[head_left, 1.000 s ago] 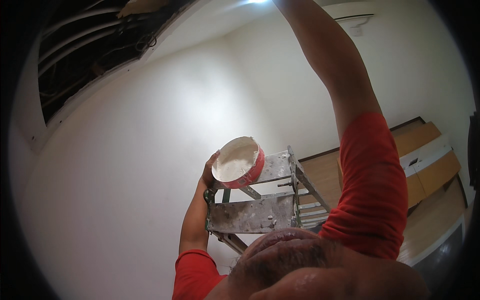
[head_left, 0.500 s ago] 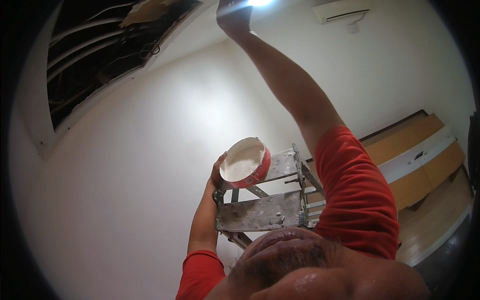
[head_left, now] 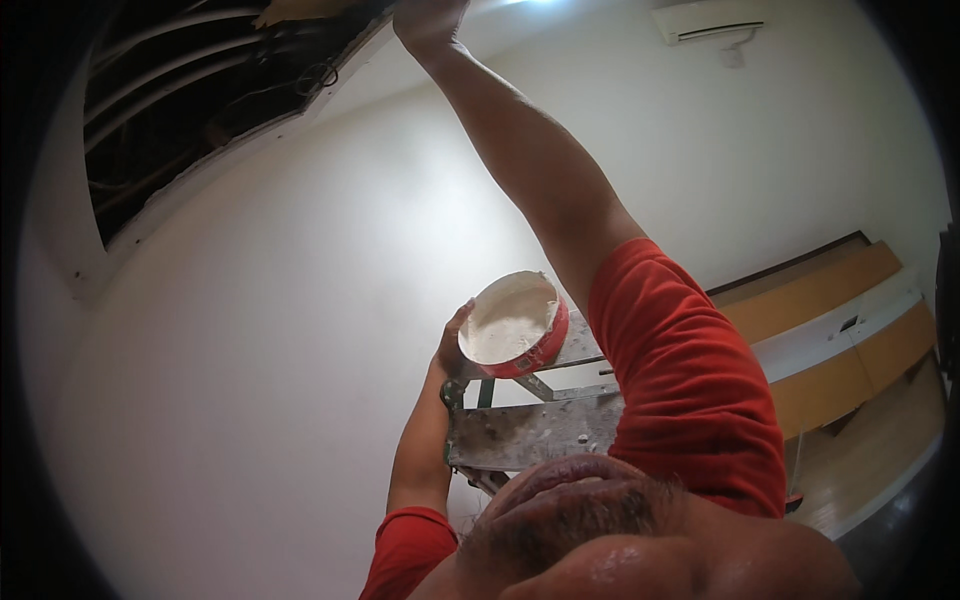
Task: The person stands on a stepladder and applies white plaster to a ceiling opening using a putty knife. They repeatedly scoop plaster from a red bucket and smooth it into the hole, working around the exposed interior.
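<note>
My left hand [head_left: 452, 345] grips the rim of a red bowl of white plaster [head_left: 512, 322], holding it tilted just above the spattered stepladder [head_left: 530, 430]. Over the last second my right hand [head_left: 428, 22] has swung leftward across the ceiling [head_left: 560, 25], and it now sits at the edge of the open ceiling gap [head_left: 200, 110]. It is half cut off, so I cannot tell whether it is closed on anything. The bowl has barely moved, so I judge the work overhead continues.

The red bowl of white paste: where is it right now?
Head view, centre: the red bowl sits in the left hand, just above the spattered stepladder, beside the raised right arm's red sleeve.
</note>
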The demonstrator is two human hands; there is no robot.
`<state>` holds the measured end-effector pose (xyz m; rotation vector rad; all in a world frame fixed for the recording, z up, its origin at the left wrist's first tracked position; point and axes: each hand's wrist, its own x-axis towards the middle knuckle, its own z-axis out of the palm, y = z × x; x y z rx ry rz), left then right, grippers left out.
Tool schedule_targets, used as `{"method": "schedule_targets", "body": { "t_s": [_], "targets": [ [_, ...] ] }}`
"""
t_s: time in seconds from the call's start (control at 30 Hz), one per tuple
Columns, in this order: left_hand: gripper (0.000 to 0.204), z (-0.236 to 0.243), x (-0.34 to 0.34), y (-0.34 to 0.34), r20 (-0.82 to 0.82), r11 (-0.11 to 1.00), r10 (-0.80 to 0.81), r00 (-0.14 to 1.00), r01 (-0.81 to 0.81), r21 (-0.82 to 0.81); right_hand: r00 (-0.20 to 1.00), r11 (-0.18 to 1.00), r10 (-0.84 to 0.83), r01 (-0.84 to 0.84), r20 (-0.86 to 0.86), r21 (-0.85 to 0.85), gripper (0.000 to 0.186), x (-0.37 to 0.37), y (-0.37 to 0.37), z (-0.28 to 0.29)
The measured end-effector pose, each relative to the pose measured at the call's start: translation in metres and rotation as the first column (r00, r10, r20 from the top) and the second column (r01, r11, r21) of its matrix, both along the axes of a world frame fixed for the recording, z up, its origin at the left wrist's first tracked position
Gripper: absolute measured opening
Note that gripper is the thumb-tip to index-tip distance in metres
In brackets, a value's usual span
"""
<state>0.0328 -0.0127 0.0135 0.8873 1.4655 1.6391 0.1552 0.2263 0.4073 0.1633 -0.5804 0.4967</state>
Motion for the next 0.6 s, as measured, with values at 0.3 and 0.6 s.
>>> {"method": "schedule_targets", "body": {
  "t_s": [0.3, 0.6],
  "targets": [
    [0.065, -0.012, -0.022, 0.002, 0.173, 0.997, -0.073, 0.982, 0.067, 0.04, 0.941, 0.916, -0.338, 0.329, -0.002, 0.227, 0.057, 0.028, 0.059, -0.066],
    [0.063, 0.008, -0.022, 0.015, 0.126, 0.994, -0.11, 0.986, 0.11, 0.012, 0.71, 0.852, -0.492, 0.512, 0.504, 0.11, 0.027, 0.023, 0.248, 0.022]
  ]
}}
